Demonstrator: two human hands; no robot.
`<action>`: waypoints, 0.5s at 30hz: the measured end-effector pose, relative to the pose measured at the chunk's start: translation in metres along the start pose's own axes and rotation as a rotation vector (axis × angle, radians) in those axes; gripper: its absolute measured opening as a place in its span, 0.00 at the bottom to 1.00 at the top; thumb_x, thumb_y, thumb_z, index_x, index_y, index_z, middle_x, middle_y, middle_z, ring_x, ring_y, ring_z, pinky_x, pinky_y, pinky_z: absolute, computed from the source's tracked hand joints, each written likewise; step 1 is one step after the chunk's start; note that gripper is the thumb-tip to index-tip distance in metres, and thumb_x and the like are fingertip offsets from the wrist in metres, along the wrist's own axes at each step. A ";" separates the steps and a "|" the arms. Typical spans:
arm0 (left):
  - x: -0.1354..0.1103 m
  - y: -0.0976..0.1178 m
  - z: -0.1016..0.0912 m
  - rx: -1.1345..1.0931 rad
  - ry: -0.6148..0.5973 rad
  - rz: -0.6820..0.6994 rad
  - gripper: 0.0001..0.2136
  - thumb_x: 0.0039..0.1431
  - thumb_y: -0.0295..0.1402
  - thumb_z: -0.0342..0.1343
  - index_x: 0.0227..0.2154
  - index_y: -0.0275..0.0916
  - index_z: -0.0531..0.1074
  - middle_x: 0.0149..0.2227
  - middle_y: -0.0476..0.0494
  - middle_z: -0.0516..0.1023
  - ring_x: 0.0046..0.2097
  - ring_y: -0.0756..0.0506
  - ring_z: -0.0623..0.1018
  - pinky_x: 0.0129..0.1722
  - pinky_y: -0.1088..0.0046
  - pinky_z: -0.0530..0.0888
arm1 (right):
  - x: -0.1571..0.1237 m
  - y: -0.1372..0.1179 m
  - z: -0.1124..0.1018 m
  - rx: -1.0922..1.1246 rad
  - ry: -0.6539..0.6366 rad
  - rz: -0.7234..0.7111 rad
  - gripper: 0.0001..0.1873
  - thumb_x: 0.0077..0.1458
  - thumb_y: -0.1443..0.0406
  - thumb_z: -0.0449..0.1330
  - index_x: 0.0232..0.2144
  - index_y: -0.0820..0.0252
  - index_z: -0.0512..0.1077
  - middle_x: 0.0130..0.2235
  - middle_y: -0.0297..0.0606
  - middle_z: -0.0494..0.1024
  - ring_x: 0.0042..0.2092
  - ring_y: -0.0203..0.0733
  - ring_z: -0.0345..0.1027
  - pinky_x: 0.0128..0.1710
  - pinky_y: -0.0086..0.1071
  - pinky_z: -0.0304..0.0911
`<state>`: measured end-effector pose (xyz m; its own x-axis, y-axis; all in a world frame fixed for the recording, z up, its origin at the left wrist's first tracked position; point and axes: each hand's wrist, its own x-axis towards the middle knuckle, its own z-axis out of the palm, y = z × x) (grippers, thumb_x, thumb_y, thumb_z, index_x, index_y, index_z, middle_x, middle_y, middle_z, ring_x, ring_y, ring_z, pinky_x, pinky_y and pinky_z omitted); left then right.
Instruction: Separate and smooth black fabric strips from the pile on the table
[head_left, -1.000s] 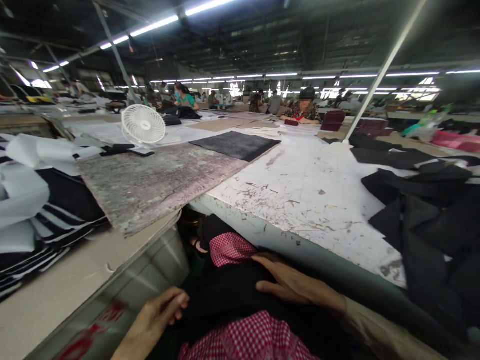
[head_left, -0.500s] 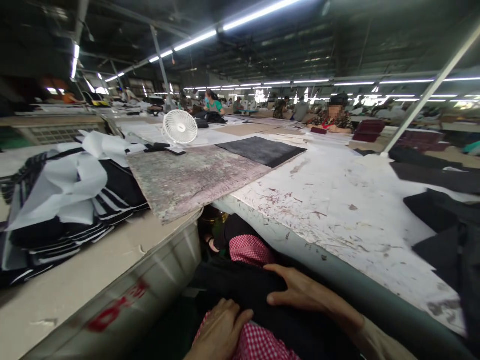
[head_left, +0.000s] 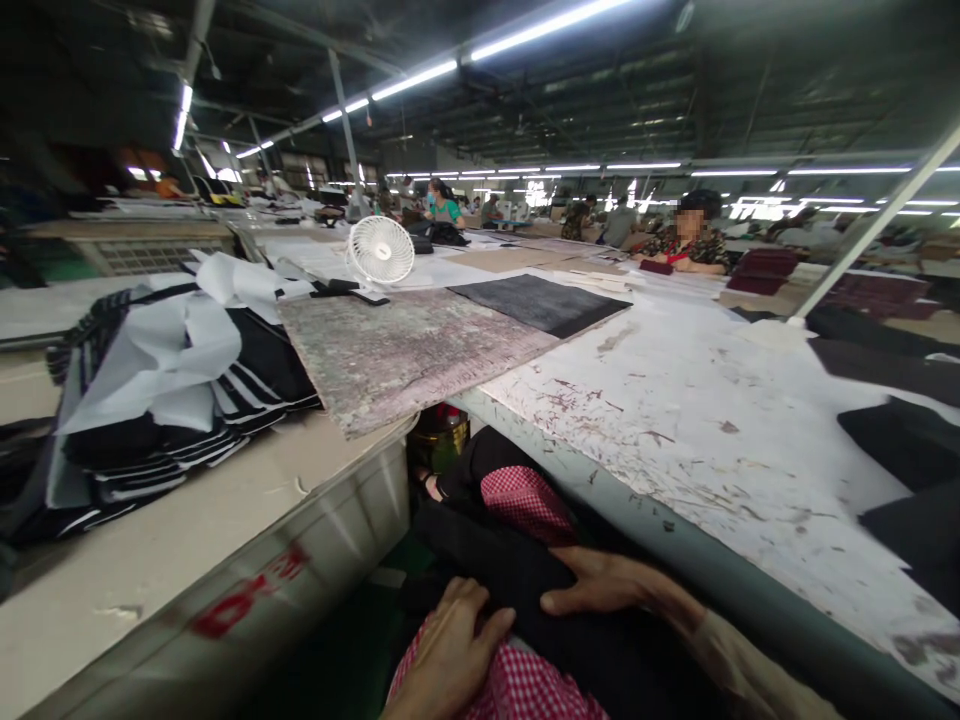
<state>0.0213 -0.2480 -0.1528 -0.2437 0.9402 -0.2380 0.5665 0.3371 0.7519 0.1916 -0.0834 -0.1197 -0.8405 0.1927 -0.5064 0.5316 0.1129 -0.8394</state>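
Black cloth (head_left: pixel 517 560) lies bunched across my lap, over a pink-and-white checked garment (head_left: pixel 529 690). My left hand (head_left: pixel 457 645) rests at the cloth's near edge, fingers lying together on it and the thumb held apart. On the right side of the same cloth is my right hand (head_left: pixel 600 582), thumb and fingers spread against it; some of its fingertips are hidden. I see no closed grip in either hand.
At left, a stack of black cut pieces with white paper (head_left: pixel 180 350) sits on a beige board over a plastic bin (head_left: pixel 360 510). A stained board (head_left: pixel 405 340) bridges to the white table (head_left: pixel 660 400). A small fan (head_left: pixel 381 250) stands beyond; a co-worker (head_left: pixel 690 240) sits farther right.
The view has swung slightly left, so the surroundings sit farther right. My right hand is slightly lower against the black cloth; my left hand stays beside it.
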 end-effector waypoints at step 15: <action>0.031 0.004 -0.001 -0.563 -0.022 0.166 0.19 0.58 0.43 0.53 0.47 0.36 0.73 0.51 0.36 0.75 0.53 0.40 0.73 0.56 0.60 0.66 | -0.008 0.021 0.010 0.623 0.357 0.078 0.32 0.54 0.41 0.47 0.30 0.60 0.77 0.35 0.43 0.79 0.51 0.52 0.69 0.54 0.39 0.61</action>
<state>0.0148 -0.2173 -0.1567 -0.1679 0.9810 -0.0968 0.0893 0.1129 0.9896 0.2082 -0.0926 -0.1350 -0.6606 0.4961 -0.5634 0.3409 -0.4705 -0.8139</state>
